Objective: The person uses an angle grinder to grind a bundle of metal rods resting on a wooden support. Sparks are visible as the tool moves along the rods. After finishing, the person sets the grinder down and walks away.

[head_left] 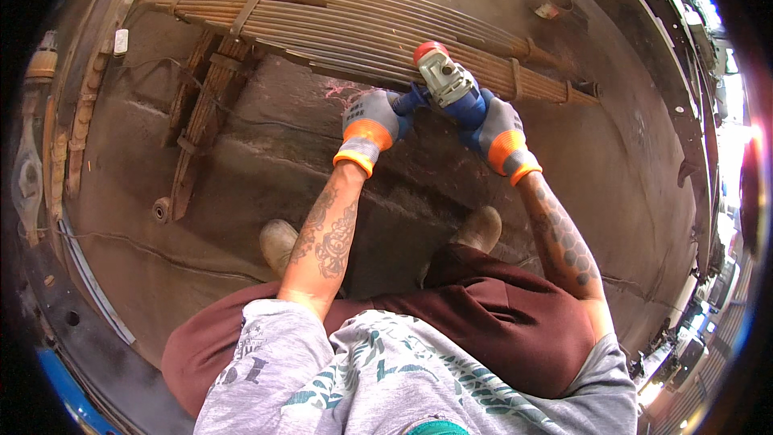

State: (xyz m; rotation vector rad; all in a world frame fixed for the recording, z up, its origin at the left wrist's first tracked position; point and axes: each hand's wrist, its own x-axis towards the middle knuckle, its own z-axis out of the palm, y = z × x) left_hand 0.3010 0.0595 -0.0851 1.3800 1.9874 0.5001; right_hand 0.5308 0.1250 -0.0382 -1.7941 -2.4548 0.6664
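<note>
I hold a blue and grey angle grinder (444, 82) with a red cap over a long rusty leaf spring pack (338, 36) lying on the dirty floor. My left hand (369, 125), in a grey and orange glove, grips the grinder's side handle. My right hand (498, 130), gloved the same way, is closed around the grinder's blue body. The grinder's head rests at the near edge of the spring leaves; its disc is hidden beneath it.
A second leaf spring stack (201, 121) lies at an angle to the left. More rusty springs and parts (76, 113) line the left rim. My two shoes (278, 242) stand on the stained concrete floor (266, 161). A metal frame rail (684, 97) curves along the right.
</note>
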